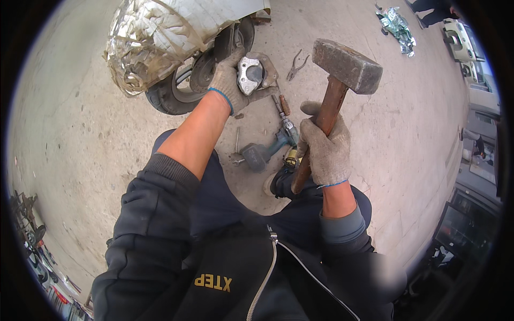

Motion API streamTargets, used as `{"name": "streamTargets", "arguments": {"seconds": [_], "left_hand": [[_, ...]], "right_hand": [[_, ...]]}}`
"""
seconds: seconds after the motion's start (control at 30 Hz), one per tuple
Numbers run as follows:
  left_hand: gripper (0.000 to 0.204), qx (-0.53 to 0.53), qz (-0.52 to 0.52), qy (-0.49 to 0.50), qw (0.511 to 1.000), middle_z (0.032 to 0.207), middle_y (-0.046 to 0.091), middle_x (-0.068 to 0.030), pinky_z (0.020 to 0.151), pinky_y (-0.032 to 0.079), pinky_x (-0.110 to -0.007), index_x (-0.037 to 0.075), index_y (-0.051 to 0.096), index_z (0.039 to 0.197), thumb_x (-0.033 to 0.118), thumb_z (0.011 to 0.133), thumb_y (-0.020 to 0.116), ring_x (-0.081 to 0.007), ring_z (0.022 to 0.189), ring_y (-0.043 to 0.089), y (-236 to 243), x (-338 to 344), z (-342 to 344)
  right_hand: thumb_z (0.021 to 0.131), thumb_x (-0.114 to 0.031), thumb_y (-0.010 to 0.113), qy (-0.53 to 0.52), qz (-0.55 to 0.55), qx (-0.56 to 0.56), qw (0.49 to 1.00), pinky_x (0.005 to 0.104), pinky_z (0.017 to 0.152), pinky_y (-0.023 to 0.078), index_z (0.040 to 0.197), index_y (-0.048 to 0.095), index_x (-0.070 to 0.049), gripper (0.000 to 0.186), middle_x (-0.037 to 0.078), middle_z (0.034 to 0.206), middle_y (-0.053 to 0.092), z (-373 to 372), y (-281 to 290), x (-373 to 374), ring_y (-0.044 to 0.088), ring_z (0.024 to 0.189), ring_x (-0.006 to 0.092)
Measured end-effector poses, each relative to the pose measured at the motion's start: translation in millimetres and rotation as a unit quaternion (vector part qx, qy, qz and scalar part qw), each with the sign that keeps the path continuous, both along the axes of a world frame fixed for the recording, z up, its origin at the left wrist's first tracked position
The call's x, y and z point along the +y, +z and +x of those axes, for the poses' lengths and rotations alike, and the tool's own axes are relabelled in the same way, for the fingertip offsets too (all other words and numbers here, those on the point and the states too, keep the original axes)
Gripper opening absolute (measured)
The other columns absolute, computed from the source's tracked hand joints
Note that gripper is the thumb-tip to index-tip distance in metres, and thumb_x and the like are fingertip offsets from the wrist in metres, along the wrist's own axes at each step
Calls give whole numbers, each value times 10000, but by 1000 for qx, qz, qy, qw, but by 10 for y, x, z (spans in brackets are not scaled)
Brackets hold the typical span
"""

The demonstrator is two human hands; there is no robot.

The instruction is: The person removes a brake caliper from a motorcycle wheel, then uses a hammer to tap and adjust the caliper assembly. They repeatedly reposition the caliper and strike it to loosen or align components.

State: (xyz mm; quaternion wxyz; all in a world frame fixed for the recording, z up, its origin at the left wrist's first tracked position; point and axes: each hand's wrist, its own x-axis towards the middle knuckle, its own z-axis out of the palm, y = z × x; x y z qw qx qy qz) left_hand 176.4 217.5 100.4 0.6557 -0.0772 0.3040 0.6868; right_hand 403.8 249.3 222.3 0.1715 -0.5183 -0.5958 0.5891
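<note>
Hammer (pixel 331 104) was in the right hand (pixel 327 147), grip closed with gloved fingers wrapped around the wooden handle. Heavy block-shaped head sat up and forward of the hand, clear of the floor (pixel 407 134); handle slanted, butt end sticking out below the glove. Left hand (pixel 231 83), also gloved, had hold of 1 silver metal part (pixel 248 76) with rounded lobes and a dark hollow on its right side. That grip was partly closed, curled around the part's edges; contact underneath was hidden. Metal part was just beside the wheel (pixel 167 101); could not tell if the 2 touched. Hammer head and metal part were apart, with pliers (pixel 296 65) lying on the floor between them, legs spread.

Below the metal part lay 1 brown-handled tool (pixel 284 105) and 1 power drill (pixel 281 140), blue-grey body, dark battery toward lower left. Slim metal tool (pixel 237 139) lay left of the drill. White vehicle (pixel 227 15) stood over the wheel, clear tape wrapped around its left end. Crumpled foil (pixel 397 29) was on the floor at upper right, with another person's legs (pixel 428 12) near it at the picture edge.
</note>
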Motion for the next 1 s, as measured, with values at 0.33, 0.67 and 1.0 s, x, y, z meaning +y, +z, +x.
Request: {"name": "streamTargets", "arguments": {"seconds": [0.33,0.67,1.0], "left_hand": [[668,92,-29,33,995,1043,741,-71,885,625,-428,124,708,1176,735,1067,462,-214,881,705,-322,30,-23],[642,76,-125,7,989,1169,773,10,925,599,-392,197,740,1238,764,1041,510,-167,995,738,-493,40,-88],[640,96,-158,37,982,1063,780,-74,774,640,-415,110,738,1185,692,1085,490,-209,889,747,-490,31,-72]], "right_hand": [[933,-198,747,122,135,-134,974,396,787,565,1131,725,-16,270,150,902,722,-434,-570,157,707,840,258],[922,-168,734,146,149,-183,961,398,750,567,1106,729,-19,236,129,837,714,-558,-779,209,711,783,241],[938,13,588,-18,162,192,968,333,531,561,1105,683,13,192,89,759,643,-485,-4,167,628,577,198]]}}
